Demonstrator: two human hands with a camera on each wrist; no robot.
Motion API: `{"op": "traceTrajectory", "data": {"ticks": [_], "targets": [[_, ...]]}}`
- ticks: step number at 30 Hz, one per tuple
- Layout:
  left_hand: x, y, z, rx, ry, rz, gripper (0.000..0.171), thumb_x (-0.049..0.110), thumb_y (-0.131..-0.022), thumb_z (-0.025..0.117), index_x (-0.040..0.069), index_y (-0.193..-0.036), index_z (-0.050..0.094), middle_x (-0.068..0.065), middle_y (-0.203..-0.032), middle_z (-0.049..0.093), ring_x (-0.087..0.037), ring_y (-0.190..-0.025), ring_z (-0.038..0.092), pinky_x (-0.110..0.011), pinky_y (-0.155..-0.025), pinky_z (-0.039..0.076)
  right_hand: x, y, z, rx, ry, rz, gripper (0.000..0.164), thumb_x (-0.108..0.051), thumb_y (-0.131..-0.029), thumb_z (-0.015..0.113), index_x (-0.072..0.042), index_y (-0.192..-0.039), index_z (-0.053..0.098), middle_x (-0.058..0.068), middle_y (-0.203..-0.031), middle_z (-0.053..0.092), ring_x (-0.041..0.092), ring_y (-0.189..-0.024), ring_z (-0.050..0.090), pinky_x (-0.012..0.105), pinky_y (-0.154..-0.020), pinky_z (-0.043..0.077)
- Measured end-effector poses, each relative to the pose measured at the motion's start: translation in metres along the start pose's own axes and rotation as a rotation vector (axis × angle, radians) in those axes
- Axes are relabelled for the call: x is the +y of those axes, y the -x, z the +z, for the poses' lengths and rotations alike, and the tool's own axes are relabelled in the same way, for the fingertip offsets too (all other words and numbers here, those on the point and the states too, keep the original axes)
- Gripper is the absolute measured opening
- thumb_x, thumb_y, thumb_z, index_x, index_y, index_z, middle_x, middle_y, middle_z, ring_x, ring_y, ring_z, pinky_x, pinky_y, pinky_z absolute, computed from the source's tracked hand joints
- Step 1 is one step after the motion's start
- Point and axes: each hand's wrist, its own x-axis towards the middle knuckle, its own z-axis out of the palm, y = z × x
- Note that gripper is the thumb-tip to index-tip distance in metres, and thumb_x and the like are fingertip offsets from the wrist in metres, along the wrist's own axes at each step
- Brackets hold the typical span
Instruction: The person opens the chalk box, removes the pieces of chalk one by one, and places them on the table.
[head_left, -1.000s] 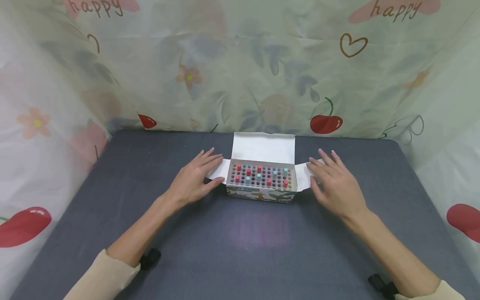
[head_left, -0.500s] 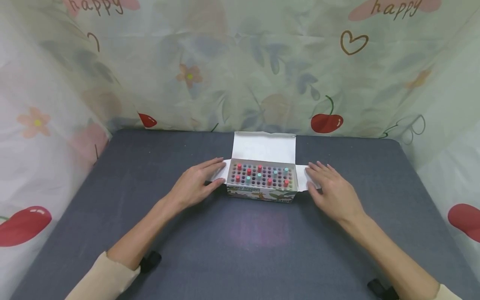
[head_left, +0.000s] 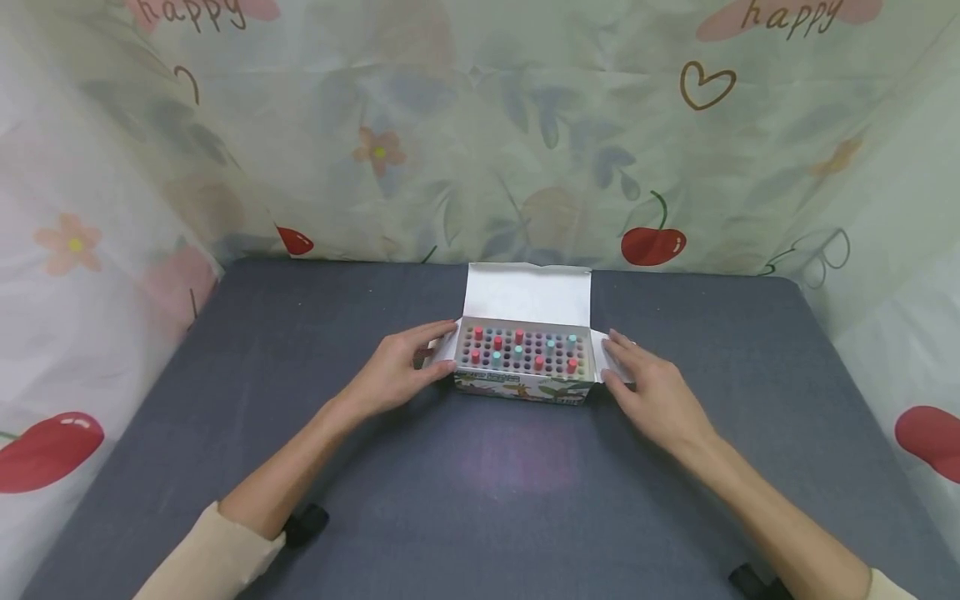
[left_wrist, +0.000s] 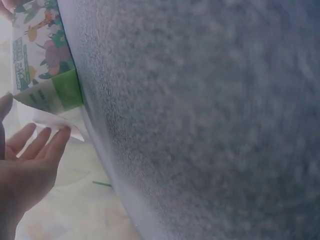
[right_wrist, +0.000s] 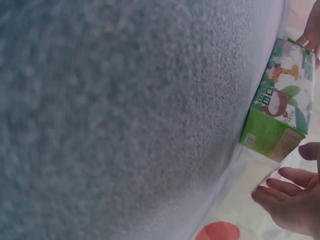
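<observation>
Green end panels [left_wrist: 67, 90] of box [head_left: 517, 388] show in wrist views, hidden from head view. Head view alone shows rows of holes [head_left: 528, 359], some with red caps [head_left: 498, 343] or turquoise caps [head_left: 551, 345]. Box sits open on grey table [head_left: 517, 508], at 12 o'clock from its middle, white lid [head_left: 528, 294] raised. Left hand [head_left: 397, 367], thumb wide of straightish fingers, touches 9 o'clock flap [head_left: 446, 350]; right hand [head_left: 658, 396] likewise, 3 o'clock flap [head_left: 602, 360].

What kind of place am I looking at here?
Probably a makeshift recording booth, judging by the patterned sheets hanging behind and along both sides of a grey table, where an open box sits.
</observation>
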Motion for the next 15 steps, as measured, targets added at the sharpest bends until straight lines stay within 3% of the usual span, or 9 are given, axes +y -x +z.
{"op": "traceTrajectory", "data": {"ticks": [10, 15], "targets": [[0.0, -0.001, 0.004, -0.026, 0.286, -0.069, 0.058, 0.017, -0.085, 0.065, 0.011, -0.137, 0.041, -0.012, -0.135, 0.043, -0.029, -0.122, 0.043, -0.041, -0.096, 0.043, -0.001, -0.001, 0.003, -0.092, -0.213, 0.129, 0.05, -0.025, -0.093, 0.053, -0.012, -0.139, 0.04, 0.007, -0.14, 0.039, 0.027, -0.116, 0.05, 0.047, -0.092, 0.044], [0.016, 0.0, -0.003, -0.056, 0.381, -0.07, 0.059, 0.007, -0.086, 0.062, 0.002, -0.139, 0.036, -0.02, -0.136, 0.039, -0.035, -0.124, 0.039, -0.045, -0.099, 0.039, -0.002, -0.003, 0.004, -0.121, -0.279, 0.198, 0.049, -0.027, -0.093, 0.052, -0.016, -0.14, 0.039, 0.009, -0.137, 0.043, 0.026, -0.118, 0.047, 0.047, -0.096, 0.041]]}}
